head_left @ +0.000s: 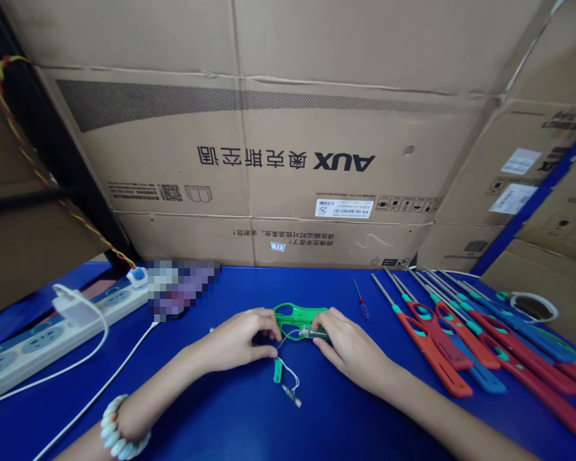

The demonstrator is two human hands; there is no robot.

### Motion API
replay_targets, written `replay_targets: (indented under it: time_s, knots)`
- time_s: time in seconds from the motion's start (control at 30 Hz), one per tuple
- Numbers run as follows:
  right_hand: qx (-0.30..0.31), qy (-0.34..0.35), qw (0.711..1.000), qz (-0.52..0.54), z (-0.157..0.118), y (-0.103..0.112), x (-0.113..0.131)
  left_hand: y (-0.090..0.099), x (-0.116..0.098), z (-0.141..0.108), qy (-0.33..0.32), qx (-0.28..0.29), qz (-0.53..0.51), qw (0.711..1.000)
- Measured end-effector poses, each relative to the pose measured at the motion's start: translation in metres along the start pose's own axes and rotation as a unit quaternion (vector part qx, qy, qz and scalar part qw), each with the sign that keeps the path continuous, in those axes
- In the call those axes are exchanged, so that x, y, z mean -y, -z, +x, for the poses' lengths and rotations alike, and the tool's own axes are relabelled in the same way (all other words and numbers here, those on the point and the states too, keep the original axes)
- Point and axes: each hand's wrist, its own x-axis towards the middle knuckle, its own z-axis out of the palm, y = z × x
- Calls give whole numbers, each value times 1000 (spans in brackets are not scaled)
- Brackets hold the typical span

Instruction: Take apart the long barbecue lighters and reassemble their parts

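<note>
A green plastic lighter casing [297, 315] lies on the blue table between my hands. My left hand [244, 339] is closed at its left end, thumb and fingers near a thin wire; what they pinch is too small to name. My right hand [348, 346] grips the casing's right side, its fingers around a small cylindrical part [313, 333] there. Below the casing are a teal plastic piece [278, 370] and a small part with white wires [292, 396].
Several red, orange and blue long-nosed lighters [436, 358] lie at the right. Behind the casing is a small screwdriver [363, 307]. A white power strip [43, 336] with cables and a blurred phone [185, 291] are at the left. A large cardboard sheet [278, 128] stands behind.
</note>
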Motion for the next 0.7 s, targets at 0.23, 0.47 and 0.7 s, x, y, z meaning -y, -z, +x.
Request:
replay_targets:
  time_s: [0.23, 0.47, 0.7]
  knots:
    - [-52, 71, 996, -26, -1, 0, -1, -15, -6, 7, -21, -72, -31, 997]
    - [-68, 75, 994, -41, 2, 5, -7, -15, -14, 10, -35, -69, -66, 995]
    - [-134, 6, 991, -31, 6, 22, -37, -6, -5, 7, -14, -83, -63, 995]
